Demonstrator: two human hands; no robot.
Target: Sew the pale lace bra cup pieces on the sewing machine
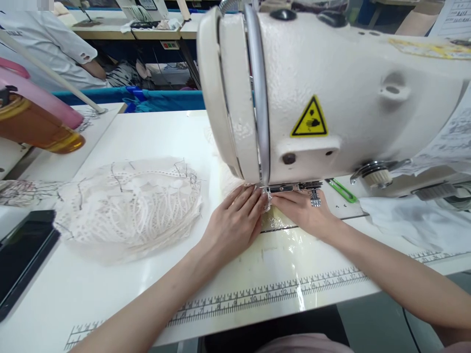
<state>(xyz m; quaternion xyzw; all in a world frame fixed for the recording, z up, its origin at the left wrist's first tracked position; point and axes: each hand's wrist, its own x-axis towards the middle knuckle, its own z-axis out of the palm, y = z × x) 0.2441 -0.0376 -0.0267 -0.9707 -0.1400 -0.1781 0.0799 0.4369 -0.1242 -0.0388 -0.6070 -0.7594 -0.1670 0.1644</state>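
Note:
My left hand lies flat on a piece of pale lace fabric, its fingers stretched out beside the presser foot of a white sewing machine. From the other side, my right hand reaches in under the metal guide, fingers extended toward the needle area. The guide and machine head partly cover those fingers. Most of the fabric at the needle is hidden by my left hand and the machine. A heap of pale lace pieces with dark loose threads rests on the table left of my left hand.
Green thread snips lie behind my right hand, with white cloth farther right. A ruler strip runs along the front edge. A black phone-like object, amber bottle and pink bottle are at left. A person sits beyond.

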